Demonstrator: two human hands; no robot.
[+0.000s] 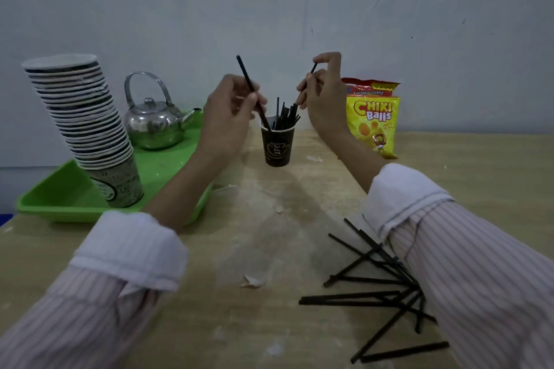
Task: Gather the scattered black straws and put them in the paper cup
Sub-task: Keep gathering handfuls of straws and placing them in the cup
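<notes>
A dark paper cup (278,145) stands upright at the middle back of the wooden table, with several black straws (286,115) sticking out of it. My left hand (230,111) pinches one black straw (246,76), tilted, its lower end inside the cup's rim. My right hand (325,93) is just right of the cup and pinches another black straw (309,76) above the cup's right side. Several more black straws (377,281) lie scattered on the table at the near right, partly hidden under my right sleeve.
A green tray (63,201) at the left holds a tall leaning stack of paper cups (87,126) and a metal kettle (154,123). A yellow snack bag (373,120) stands against the wall right of the cup. Small paper scraps (253,281) lie on the table.
</notes>
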